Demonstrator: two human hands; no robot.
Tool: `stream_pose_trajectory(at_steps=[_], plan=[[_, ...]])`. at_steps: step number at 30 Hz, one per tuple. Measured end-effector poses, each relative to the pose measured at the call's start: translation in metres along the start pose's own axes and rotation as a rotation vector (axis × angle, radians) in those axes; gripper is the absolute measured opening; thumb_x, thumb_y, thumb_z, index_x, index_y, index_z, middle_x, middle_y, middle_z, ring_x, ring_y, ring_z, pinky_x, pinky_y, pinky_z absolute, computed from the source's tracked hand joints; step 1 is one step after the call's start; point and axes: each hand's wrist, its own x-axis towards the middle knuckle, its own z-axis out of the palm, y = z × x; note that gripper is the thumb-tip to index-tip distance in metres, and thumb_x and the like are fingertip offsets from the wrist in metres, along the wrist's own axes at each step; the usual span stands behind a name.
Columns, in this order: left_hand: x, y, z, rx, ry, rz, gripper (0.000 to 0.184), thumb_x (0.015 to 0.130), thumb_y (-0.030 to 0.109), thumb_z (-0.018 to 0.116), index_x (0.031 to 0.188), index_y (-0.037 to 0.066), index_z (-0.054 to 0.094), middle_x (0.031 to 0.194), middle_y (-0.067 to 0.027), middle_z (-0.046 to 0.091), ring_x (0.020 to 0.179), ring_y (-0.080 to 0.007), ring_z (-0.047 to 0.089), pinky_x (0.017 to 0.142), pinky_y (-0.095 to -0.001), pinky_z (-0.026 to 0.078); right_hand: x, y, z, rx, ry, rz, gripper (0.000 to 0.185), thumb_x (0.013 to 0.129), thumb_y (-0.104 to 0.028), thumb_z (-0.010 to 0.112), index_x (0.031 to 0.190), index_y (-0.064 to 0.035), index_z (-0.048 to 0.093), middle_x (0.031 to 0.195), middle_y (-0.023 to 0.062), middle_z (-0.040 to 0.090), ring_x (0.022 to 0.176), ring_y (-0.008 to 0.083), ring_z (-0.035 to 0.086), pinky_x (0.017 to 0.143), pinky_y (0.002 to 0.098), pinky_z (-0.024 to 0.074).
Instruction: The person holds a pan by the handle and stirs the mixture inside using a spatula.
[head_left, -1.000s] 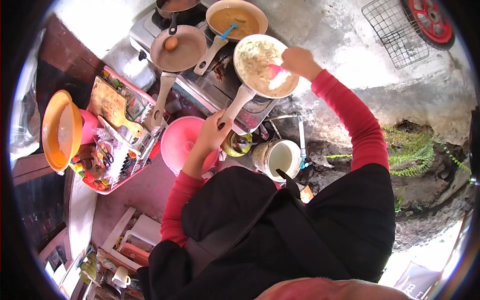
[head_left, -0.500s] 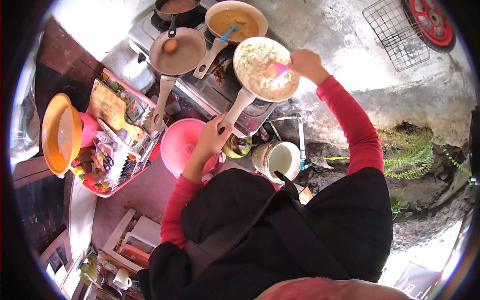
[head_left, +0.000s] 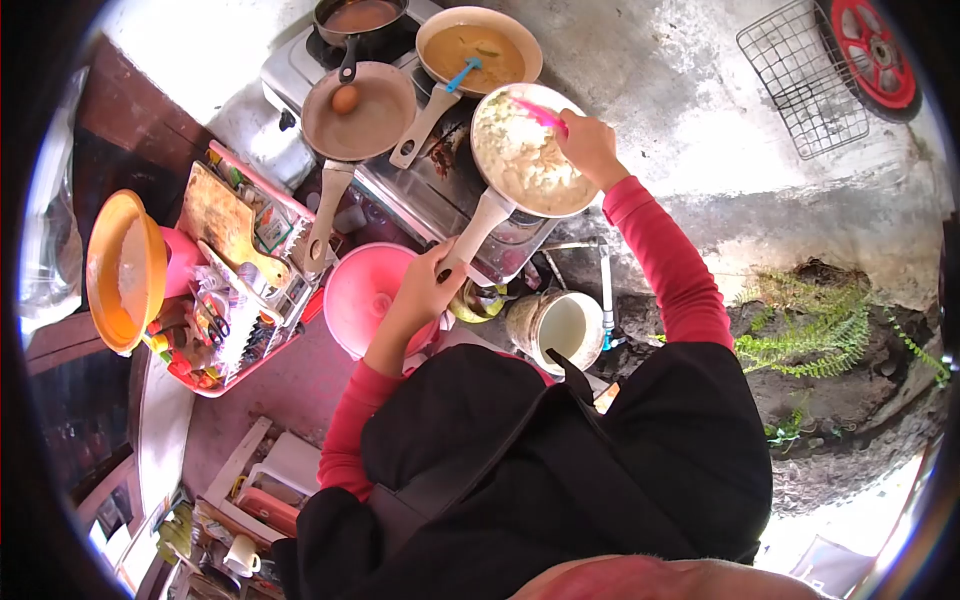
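Note:
My left hand (head_left: 433, 281) is closed round the handle of a light frying pan (head_left: 590, 203) on the right of the stove. Pale, lumpy food (head_left: 530, 150) fills this pan. In my right hand (head_left: 588, 145) is a pink spatula (head_left: 537, 111), its blade reaching into the food at the pan's far side. Just beyond sits a second pan (head_left: 428, 28) of brown liquid with a blue utensil (head_left: 463, 74) in it. To the left, a beige pan (head_left: 385, 110) holds one brown egg (head_left: 345, 99).
A dark saucepan (head_left: 395, 18) stands at the stove's (head_left: 395, 193) back. Below my left hand is a pink basin (head_left: 350, 290), beside a white bucket (head_left: 520, 320). At left are a crowded dish rack (head_left: 235, 375) and an orange basin (head_left: 152, 255). A wire grill (head_left: 790, 60) leans at upper right.
My right hand has moved left and slightly down, while the spatula's blade has swung to the pan's upper left. My left hand keeps its grip on the handle. The view has shifted slightly.

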Motion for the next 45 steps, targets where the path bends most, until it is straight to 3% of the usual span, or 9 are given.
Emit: stream_pose_trajectory(at_steps=[4,10,14,26,32,35,39,42,45], plan=[[-0.002,0.002,0.0,0.023,-0.012,-0.012,0.041,0.088,0.013,0.059,0.121,-0.009,0.051,0.093,-0.0141,0.063,0.086,-0.0136,0.06,0.077,-0.0281,0.048,-0.015,0.001,-0.019,0.117,-0.057,-0.11,0.02,0.085,-0.028,0.054,0.093,-0.0113,0.061,0.075,0.0122,0.066,0.072,0.0337,0.064,0.065,0.0472,0.0494],[-0.002,-0.002,0.002,0.025,0.02,-0.027,0.041,0.087,0.013,0.06,0.121,-0.009,0.051,0.095,-0.0142,0.064,0.089,-0.0143,0.061,0.078,-0.0277,0.048,-0.01,0.02,0.017,0.11,0.099,0.236,0.018,0.082,-0.026,0.059,0.09,-0.0099,0.063,0.075,0.0109,0.066,0.073,0.03,0.065,0.064,0.0427,0.0491],[-0.003,0.006,-0.001,0.034,-0.001,-0.054,0.042,0.087,0.014,0.06,0.121,-0.01,0.05,0.095,-0.0145,0.064,0.09,-0.0148,0.061,0.078,-0.0275,0.048,0.002,0.017,0.033,0.297,0.109,0.247,0.02,0.082,-0.026,0.06,0.092,-0.0095,0.062,0.075,0.0106,0.066,0.071,0.0295,0.064,0.063,0.0408,0.0489],[-0.002,0.001,0.0,0.032,-0.001,-0.094,0.045,0.087,0.015,0.06,0.124,-0.009,0.049,0.099,-0.0149,0.063,0.092,-0.0168,0.061,0.079,-0.0285,0.048,0.005,0.004,-0.028,0.316,-0.114,-0.46,0.016,0.085,-0.027,0.056,0.098,-0.0183,0.062,0.077,0.0086,0.065,0.071,0.0301,0.064,0.063,0.0424,0.0496],[-0.004,0.003,0.002,0.02,0.019,-0.093,0.046,0.088,0.016,0.059,0.124,-0.009,0.048,0.1,-0.0155,0.063,0.088,-0.0167,0.061,0.076,-0.0289,0.049,0.033,0.011,-0.054,-0.028,-0.004,-0.784,0.014,0.088,-0.02,0.053,0.099,-0.0167,0.061,0.078,0.0057,0.063,0.068,0.0263,0.064,0.057,0.0393,0.0493],[-0.004,0.001,0.003,0.027,0.041,-0.09,0.046,0.089,0.017,0.06,0.125,-0.009,0.048,0.101,-0.0159,0.062,0.088,-0.0168,0.061,0.077,-0.0293,0.049,0.057,0.015,-0.045,-0.302,0.117,-0.913,0.039,0.083,-0.012,0.052,0.122,-0.0152,0.05,0.085,0.0034,0.055,0.069,0.0243,0.062,0.056,0.0366,0.0499],[-0.005,0.004,0.001,0.075,0.019,-0.094,0.047,0.089,0.018,0.059,0.126,-0.009,0.047,0.101,-0.0161,0.062,0.09,-0.0171,0.06,0.079,-0.0302,0.048,0.072,0.043,-0.025,-0.361,0.078,-0.849,0.037,0.084,-0.012,0.051,0.12,-0.012,0.051,0.085,0.0054,0.057,0.069,0.0249,0.063,0.056,0.0374,0.0499],[-0.005,0.007,0.002,0.066,0.012,-0.106,0.046,0.089,0.017,0.059,0.126,-0.008,0.047,0.102,-0.0163,0.062,0.094,-0.0177,0.06,0.081,-0.0308,0.048,0.05,0.053,-0.041,-0.375,-0.005,-0.697,0.02,0.085,-0.009,0.049,0.104,-0.0057,0.054,0.083,0.0097,0.059,0.075,0.0275,0.062,0.058,0.0386,0.0496],[-0.006,0.007,0.004,0.046,0.029,-0.073,0.045,0.089,0.013,0.057,0.126,-0.01,0.047,0.095,-0.0103,0.061,0.085,-0.0123,0.056,0.074,-0.026,0.046,0.026,0.063,-0.038,-0.361,-0.048,-0.568,0.02,0.084,-0.01,0.05,0.102,-0.0038,0.055,0.079,0.0119,0.062,0.073,0.0295,0.064,0.059,0.0398,0.0502]])
